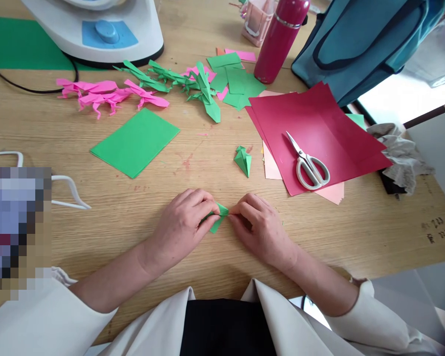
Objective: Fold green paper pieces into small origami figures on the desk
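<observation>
A small piece of green folded paper (pixel 218 225) is between my two hands, just above or on the wooden table near its front. My left hand (pixel 187 215) pinches its left side, thumb against fingers, and covers part of it. At the paper's right tip, the thumb and forefinger of my right hand (pixel 261 225) are closed in a pinch. Beyond the hands lies a small folded green paper piece (pixel 243 161), pointed at its near end. A stack of green paper (pixel 135 143) rests farther to the left.
Pink folded figures (pixel 107 96) and green folded figures (pixel 203 94) lie at the back, before a white lamp base (pixel 100 29). Scissors (pixel 307 165) rest on red paper sheets (pixel 341 133). A red bottle (pixel 282 39) and a teal bag (pixel 352 49) stand behind. A white-framed object (pixel 70 190) sits left.
</observation>
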`<action>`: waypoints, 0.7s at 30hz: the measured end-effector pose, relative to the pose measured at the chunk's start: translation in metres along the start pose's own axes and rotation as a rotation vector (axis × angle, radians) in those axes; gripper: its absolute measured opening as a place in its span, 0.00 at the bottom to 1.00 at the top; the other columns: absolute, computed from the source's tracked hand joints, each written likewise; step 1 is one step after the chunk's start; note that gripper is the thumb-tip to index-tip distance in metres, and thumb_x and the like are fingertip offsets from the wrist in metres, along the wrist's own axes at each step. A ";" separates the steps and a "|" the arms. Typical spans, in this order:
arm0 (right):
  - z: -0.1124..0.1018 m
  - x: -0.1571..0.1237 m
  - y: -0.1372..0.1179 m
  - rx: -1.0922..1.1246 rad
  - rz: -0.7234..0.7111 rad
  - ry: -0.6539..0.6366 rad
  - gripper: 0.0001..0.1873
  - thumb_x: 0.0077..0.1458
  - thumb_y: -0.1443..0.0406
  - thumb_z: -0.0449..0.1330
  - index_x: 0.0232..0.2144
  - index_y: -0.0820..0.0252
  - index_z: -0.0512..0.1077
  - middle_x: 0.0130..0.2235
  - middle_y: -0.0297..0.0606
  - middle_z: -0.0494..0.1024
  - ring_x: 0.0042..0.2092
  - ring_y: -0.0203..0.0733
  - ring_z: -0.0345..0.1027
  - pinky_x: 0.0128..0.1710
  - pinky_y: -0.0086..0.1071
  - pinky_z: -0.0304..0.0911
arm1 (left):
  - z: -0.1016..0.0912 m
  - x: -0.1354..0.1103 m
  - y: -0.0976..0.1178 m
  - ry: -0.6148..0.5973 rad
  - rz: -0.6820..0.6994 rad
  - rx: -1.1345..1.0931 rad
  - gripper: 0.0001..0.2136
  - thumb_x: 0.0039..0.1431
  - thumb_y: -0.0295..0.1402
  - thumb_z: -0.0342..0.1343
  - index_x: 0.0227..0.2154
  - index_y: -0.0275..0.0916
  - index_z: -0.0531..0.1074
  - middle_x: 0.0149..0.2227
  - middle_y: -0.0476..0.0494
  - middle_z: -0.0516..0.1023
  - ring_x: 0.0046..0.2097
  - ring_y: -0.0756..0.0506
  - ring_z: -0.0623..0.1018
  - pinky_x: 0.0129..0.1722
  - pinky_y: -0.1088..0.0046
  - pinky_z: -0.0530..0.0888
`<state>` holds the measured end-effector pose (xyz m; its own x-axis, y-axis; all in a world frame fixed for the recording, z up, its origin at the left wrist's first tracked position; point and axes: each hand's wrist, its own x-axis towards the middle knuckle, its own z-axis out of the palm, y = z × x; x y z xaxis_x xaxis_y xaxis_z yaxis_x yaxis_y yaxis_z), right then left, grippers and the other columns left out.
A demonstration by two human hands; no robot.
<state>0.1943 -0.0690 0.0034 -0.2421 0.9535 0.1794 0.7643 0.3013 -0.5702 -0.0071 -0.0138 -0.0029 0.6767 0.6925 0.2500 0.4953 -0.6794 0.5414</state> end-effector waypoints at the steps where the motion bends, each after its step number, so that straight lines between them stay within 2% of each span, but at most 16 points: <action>1: 0.000 0.001 0.000 0.006 0.014 0.000 0.08 0.64 0.69 0.56 0.31 0.59 0.70 0.33 0.38 0.70 0.34 0.40 0.64 0.36 0.35 0.61 | 0.001 0.001 0.000 0.006 -0.020 -0.021 0.04 0.65 0.27 0.55 0.34 0.38 0.72 0.38 0.44 0.74 0.42 0.44 0.74 0.43 0.64 0.72; 7: 0.000 0.003 0.000 0.026 0.058 -0.003 0.08 0.63 0.68 0.57 0.30 0.58 0.70 0.33 0.37 0.70 0.33 0.40 0.64 0.35 0.34 0.60 | 0.004 0.004 -0.001 0.017 -0.091 -0.089 0.04 0.64 0.28 0.55 0.33 0.38 0.72 0.38 0.44 0.72 0.41 0.45 0.74 0.43 0.64 0.72; 13: -0.001 0.005 0.001 0.070 0.077 -0.025 0.05 0.63 0.68 0.58 0.32 0.58 0.70 0.33 0.37 0.71 0.34 0.40 0.65 0.35 0.34 0.60 | 0.004 0.006 0.002 0.025 -0.095 -0.078 0.05 0.64 0.27 0.54 0.32 0.38 0.72 0.37 0.45 0.72 0.40 0.45 0.73 0.41 0.64 0.71; 21: 0.001 0.007 0.001 0.053 0.100 0.004 0.07 0.63 0.68 0.58 0.30 0.58 0.67 0.31 0.35 0.70 0.33 0.39 0.64 0.33 0.34 0.58 | 0.005 0.007 0.006 0.027 -0.109 -0.046 0.04 0.62 0.26 0.54 0.32 0.38 0.71 0.37 0.44 0.71 0.41 0.44 0.73 0.41 0.64 0.72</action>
<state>0.1929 -0.0617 0.0031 -0.1641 0.9788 0.1226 0.7520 0.2045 -0.6266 0.0033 -0.0145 -0.0018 0.6048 0.7686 0.2085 0.5397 -0.5880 0.6025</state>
